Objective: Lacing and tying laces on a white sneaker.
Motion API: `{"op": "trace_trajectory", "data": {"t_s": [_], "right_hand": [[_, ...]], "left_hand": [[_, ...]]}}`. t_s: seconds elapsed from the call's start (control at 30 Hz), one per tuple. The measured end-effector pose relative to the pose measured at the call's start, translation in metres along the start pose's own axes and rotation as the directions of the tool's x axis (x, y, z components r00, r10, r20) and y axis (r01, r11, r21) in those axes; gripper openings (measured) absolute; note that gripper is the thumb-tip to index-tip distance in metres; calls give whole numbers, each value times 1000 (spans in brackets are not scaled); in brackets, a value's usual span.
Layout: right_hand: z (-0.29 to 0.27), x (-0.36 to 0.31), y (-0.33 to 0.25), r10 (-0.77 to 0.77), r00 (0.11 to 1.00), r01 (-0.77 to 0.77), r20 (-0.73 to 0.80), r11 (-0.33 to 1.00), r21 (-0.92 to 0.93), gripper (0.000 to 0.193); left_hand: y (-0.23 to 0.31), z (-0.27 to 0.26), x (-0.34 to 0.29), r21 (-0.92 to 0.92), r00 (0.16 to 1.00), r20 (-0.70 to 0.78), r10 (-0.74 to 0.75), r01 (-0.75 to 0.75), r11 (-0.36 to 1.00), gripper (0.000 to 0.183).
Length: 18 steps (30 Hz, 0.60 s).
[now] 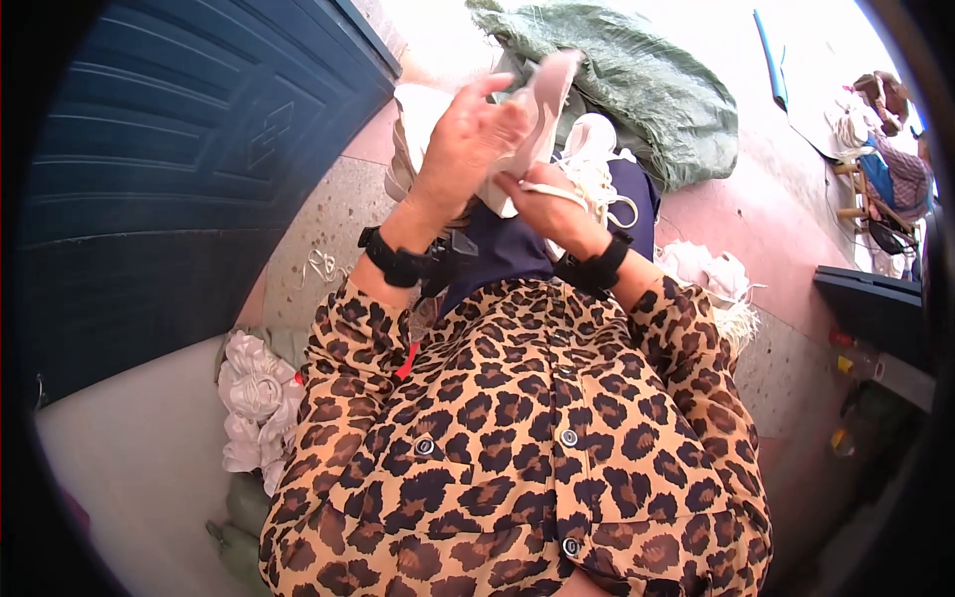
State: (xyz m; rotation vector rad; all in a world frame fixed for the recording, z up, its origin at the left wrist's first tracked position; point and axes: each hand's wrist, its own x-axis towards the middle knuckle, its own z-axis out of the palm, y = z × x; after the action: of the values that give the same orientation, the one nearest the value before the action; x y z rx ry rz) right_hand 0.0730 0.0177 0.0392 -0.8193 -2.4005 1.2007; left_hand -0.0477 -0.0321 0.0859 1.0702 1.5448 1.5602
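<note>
A pale white-and-grey shoe upper [542, 114] stands up over my lap, slightly smeared by motion. My right hand [549, 207] is closed round its lower end, and a white lace [557, 191] runs across the fingers. Beside the upper, my left hand [473, 134] is raised, its fingers apart and partly bent, with nothing visible in them. Whether its fingertips touch the upper is hard to see. Just beyond my right hand lies another white shoe piece [594, 134] with a bundle of loose cream laces [600, 184].
A dark blue panelled door [199, 149] stands close on the left. A green woven sack [657, 99] lies ahead. Pale bundled pieces [261, 398] are at my left, and more whitish pieces [706, 269] lie on the floor at right. Further right is a dark low box [865, 298].
</note>
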Motion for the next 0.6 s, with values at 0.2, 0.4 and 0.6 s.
{"op": "trace_trajectory", "data": {"t_s": [0.2, 0.4, 0.6], "right_hand": [[-10, -13, 23, 235, 972, -230, -7, 958, 170, 43], [-9, -24, 27, 531, 826, -558, 191, 722, 409, 32], [-51, -56, 82, 598, 758, -414, 258, 136, 900, 14]], "left_hand": [[-125, -39, -8, -89, 752, -146, -643, 638, 765, 31], [-118, -43, -14, 450, 990, -137, -38, 96, 888, 20], [-38, -34, -9, 462, 977, -3, -215, 192, 866, 24]]}}
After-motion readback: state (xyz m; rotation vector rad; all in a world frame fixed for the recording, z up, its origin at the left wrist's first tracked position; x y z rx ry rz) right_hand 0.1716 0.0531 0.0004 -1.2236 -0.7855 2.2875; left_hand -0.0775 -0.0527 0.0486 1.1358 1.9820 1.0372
